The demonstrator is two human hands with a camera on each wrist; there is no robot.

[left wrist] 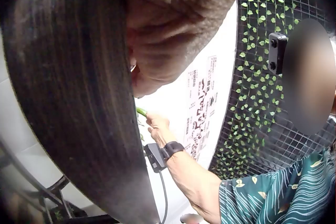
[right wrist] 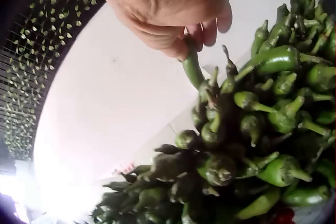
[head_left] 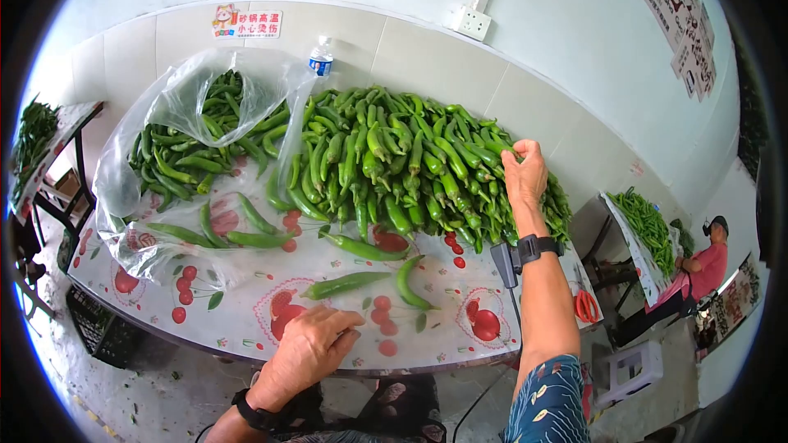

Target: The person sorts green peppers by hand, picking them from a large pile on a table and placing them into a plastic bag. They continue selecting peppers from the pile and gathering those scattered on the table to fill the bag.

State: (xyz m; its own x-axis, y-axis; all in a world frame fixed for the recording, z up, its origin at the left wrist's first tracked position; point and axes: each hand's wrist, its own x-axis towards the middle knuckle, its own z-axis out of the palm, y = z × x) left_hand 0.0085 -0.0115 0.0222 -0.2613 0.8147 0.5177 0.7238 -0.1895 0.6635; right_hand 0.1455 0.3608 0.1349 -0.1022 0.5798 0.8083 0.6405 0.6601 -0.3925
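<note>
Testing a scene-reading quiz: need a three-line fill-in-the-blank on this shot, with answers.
1. The right hand pinches a ____ pepper.
2. The ____ hand is at the near edge of the table.
3. More peppers lie in a clear plastic ____.

Missing words: green; left; bag.

The right arm [head_left: 548,312] reaches far forward, nearly straight, and the right hand [head_left: 526,176] pinches, thumb against fingertips. The left forearm [head_left: 226,428] slants inward close to the body; the left hand [head_left: 310,344] lies low, back upward, its fingers loosely bent. The two hands are well apart.
</note>
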